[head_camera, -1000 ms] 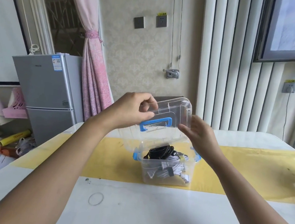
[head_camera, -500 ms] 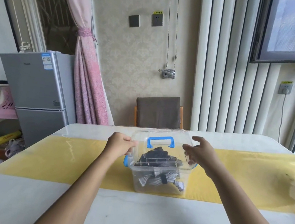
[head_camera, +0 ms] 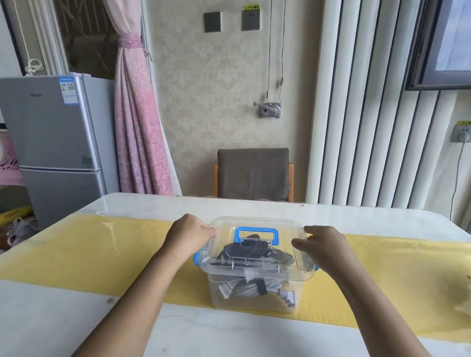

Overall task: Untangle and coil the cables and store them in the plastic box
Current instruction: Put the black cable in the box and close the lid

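Raised a second ago, the lid has been seated over the cables, gripped by the left hand and right hand; only latching seems left.

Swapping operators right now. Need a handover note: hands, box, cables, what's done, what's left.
Left hand: grips the left edge of the clear plastic lid with a blue handle.
Right hand: grips the lid's right edge.
Clear plastic box: on the yellow runner on the white table, lid resting on top.
Done: coiled black and grey cables are inside the box.
Left: cannot tell whether the blue side latches are snapped; probably press the lid down and clip them.
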